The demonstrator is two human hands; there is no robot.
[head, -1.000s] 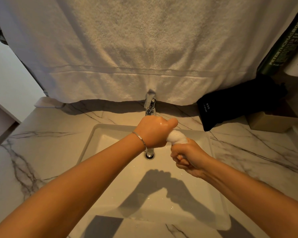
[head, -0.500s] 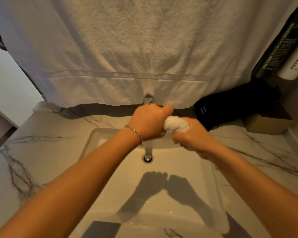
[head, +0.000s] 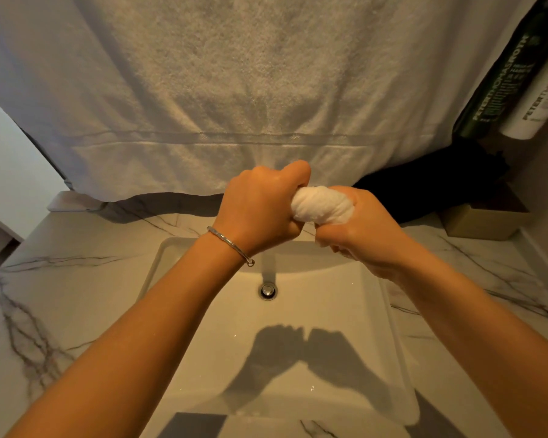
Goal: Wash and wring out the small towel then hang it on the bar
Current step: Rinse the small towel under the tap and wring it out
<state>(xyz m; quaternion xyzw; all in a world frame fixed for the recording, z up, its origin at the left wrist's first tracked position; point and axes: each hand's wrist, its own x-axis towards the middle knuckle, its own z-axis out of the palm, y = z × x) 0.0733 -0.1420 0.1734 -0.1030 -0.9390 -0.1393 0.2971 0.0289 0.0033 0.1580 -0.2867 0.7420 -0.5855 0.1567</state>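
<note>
While left hand [head: 260, 210] and right hand [head: 366, 229] clench the twisted small towel [head: 321, 207] above the sink [head: 389, 358], uneven torque may fling drips toward 3 o'clock.

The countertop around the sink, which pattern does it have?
White marble countertop with thin dark veins, seen best at the left in the head view.
</note>
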